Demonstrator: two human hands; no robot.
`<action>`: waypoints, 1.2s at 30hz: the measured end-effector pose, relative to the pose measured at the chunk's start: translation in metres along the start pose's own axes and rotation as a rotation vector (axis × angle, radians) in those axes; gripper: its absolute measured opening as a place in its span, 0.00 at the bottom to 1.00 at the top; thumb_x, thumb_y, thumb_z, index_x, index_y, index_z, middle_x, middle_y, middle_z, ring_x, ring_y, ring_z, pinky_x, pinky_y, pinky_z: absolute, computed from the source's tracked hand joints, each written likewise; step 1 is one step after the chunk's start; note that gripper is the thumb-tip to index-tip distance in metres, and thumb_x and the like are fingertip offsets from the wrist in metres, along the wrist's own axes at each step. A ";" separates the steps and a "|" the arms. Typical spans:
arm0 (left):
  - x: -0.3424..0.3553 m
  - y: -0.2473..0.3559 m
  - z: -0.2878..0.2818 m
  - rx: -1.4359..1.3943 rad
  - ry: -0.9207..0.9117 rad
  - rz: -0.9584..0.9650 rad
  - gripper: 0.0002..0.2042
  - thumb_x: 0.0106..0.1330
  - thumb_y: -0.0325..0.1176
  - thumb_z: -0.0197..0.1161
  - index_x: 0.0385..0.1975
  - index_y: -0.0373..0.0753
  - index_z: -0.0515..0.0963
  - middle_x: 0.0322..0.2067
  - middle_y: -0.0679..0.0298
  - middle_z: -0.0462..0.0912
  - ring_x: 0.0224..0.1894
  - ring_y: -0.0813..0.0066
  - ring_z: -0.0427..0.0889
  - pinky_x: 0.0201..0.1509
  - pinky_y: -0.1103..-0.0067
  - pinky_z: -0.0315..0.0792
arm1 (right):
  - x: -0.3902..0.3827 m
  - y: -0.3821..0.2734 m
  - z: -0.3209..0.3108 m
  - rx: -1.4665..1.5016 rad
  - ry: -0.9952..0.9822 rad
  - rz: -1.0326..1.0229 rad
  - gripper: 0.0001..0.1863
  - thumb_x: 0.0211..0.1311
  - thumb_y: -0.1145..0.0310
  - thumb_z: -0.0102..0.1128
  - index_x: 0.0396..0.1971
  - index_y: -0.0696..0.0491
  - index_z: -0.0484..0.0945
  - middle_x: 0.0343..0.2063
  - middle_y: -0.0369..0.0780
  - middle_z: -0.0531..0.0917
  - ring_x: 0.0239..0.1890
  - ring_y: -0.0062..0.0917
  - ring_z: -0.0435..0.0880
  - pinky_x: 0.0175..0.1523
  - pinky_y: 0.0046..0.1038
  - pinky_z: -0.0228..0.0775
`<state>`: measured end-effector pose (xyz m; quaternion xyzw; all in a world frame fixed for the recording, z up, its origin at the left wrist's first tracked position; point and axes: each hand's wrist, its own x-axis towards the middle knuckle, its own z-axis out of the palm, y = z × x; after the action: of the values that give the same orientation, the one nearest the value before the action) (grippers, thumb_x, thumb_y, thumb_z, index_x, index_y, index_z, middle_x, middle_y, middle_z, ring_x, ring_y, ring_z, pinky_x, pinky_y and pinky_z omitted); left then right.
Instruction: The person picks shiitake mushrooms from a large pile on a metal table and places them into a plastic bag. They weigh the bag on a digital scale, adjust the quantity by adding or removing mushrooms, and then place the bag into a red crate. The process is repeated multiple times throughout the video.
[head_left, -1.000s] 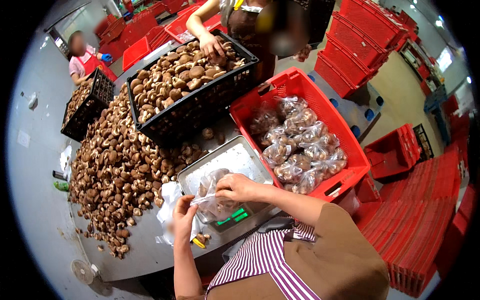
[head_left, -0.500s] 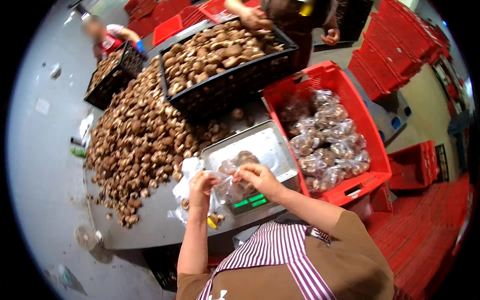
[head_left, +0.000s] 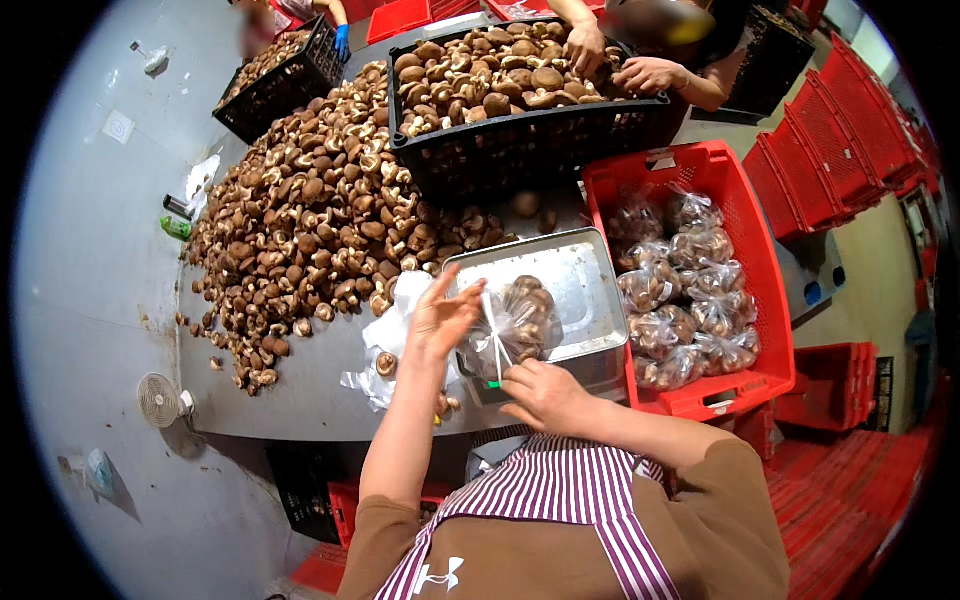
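My left hand (head_left: 442,312) is raised at the left edge of the metal scale tray (head_left: 590,300), fingers apart, beside a clear plastic bag of mushrooms (head_left: 523,310) lying on the tray. My right hand (head_left: 543,393) is closed at the bag's lower end on a thin white tie (head_left: 497,350) that stands out across the bag. A crumpled white plastic sheet (head_left: 400,325) with a loose mushroom (head_left: 385,364) on it lies left of the scale. A large heap of mushrooms (head_left: 300,240) spreads over the grey table (head_left: 250,420).
A red crate (head_left: 760,300) of bagged mushrooms stands right of the scale. Black crates (head_left: 480,155) (head_left: 250,120) of mushrooms are behind the heap. One co-worker's hands (head_left: 650,75) reach into the larger; another's blue-gloved hand (head_left: 342,42) is farther left. Red crates (head_left: 820,150) are stacked at right, a fan (head_left: 158,398) at lower left.
My left hand has let go of the bag's neck and risen, fingers spreading. My right hand has moved toward me. The co-worker's second hand has come onto the black crate. The view has shifted.
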<state>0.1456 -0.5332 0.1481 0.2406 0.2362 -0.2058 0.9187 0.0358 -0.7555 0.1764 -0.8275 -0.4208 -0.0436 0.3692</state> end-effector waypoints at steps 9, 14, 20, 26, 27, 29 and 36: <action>-0.066 -0.061 0.087 0.800 -0.344 0.362 0.26 0.64 0.28 0.62 0.62 0.34 0.65 0.42 0.56 0.82 0.46 0.72 0.81 0.53 0.76 0.75 | -0.020 -0.004 -0.012 0.134 0.337 0.348 0.17 0.51 0.65 0.69 0.37 0.58 0.77 0.32 0.46 0.77 0.32 0.38 0.78 0.38 0.39 0.71; -0.109 -0.119 0.119 1.228 -0.727 0.518 0.17 0.59 0.27 0.65 0.49 0.35 0.76 0.38 0.58 0.82 0.38 0.71 0.83 0.44 0.75 0.76 | -0.053 0.025 -0.024 0.037 0.421 0.460 0.21 0.56 0.66 0.66 0.48 0.58 0.75 0.35 0.45 0.80 0.33 0.34 0.81 0.36 0.32 0.73; -0.110 -0.141 0.112 1.309 -0.820 0.824 0.24 0.56 0.28 0.65 0.55 0.35 0.73 0.49 0.52 0.80 0.46 0.58 0.80 0.52 0.71 0.75 | -0.101 0.043 -0.089 -0.140 0.524 0.797 0.07 0.65 0.71 0.56 0.28 0.57 0.76 0.22 0.41 0.79 0.22 0.30 0.76 0.28 0.30 0.66; -0.117 -0.111 0.024 1.326 -0.310 0.567 0.13 0.63 0.25 0.59 0.47 0.33 0.79 0.40 0.56 0.84 0.41 0.68 0.85 0.47 0.75 0.78 | -0.191 0.084 -0.111 -0.566 0.321 0.783 0.07 0.65 0.74 0.55 0.35 0.64 0.74 0.33 0.54 0.77 0.37 0.50 0.76 0.44 0.41 0.68; -0.119 -0.110 0.003 1.299 -0.198 0.568 0.12 0.64 0.25 0.59 0.47 0.33 0.79 0.40 0.56 0.84 0.41 0.70 0.85 0.46 0.76 0.78 | -0.175 0.074 -0.118 -0.558 0.267 0.932 0.08 0.65 0.76 0.54 0.41 0.63 0.74 0.41 0.52 0.75 0.45 0.47 0.76 0.48 0.38 0.70; -0.124 -0.103 -0.032 1.239 -0.005 0.507 0.10 0.67 0.25 0.57 0.45 0.31 0.78 0.38 0.59 0.84 0.42 0.74 0.84 0.47 0.79 0.77 | -0.153 0.079 -0.118 -0.504 0.456 0.804 0.09 0.64 0.77 0.54 0.44 0.62 0.75 0.44 0.48 0.75 0.47 0.41 0.77 0.50 0.33 0.72; -0.122 -0.102 -0.134 1.035 0.385 0.554 0.08 0.67 0.24 0.56 0.42 0.31 0.79 0.33 0.60 0.84 0.36 0.75 0.85 0.42 0.80 0.76 | 0.051 0.033 -0.015 0.144 0.191 0.425 0.09 0.58 0.77 0.59 0.39 0.60 0.78 0.41 0.45 0.79 0.44 0.36 0.79 0.49 0.31 0.71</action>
<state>-0.0476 -0.5105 0.0742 0.7405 0.1960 -0.0005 0.6428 0.0957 -0.7437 0.1879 -0.8611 -0.2026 -0.0130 0.4661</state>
